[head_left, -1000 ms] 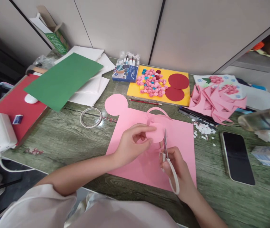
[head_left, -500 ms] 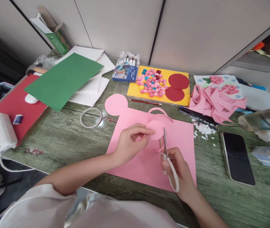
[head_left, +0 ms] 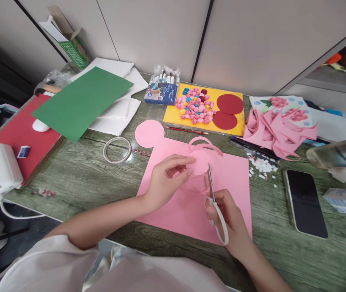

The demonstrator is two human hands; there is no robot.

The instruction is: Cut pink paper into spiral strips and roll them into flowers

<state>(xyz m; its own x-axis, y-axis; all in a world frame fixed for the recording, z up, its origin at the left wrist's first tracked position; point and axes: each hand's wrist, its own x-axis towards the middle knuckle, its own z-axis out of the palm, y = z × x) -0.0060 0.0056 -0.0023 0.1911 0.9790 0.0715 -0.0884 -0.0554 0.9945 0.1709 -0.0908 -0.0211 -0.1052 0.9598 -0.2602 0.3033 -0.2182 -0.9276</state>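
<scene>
My left hand [head_left: 171, 174] pinches the left edge of a pink paper circle [head_left: 201, 163] between thumb and fingers. In my right hand [head_left: 229, 219] is a pair of scissors [head_left: 211, 198] with white handles, its blades pointing up at the circle's right edge. Both are above a large pink paper sheet [head_left: 166, 211] on the table. Thin curved pink offcuts [head_left: 205, 141] lie just behind the circle. Another pink circle [head_left: 149, 134] rests at the sheet's upper left corner.
Left of the sheet lies a tape roll [head_left: 117, 150]. A pencil [head_left: 186, 130], a yellow sheet [head_left: 173, 116] with rolled paper pieces and dark red circles, and a marker box [head_left: 161, 92] are behind. Pink scraps [head_left: 282, 132] and a phone [head_left: 306, 202] lie to the right.
The pink circle has shifted and turned slightly in my left hand. The scissors stay at its right edge, with only a small movement of the blades.
</scene>
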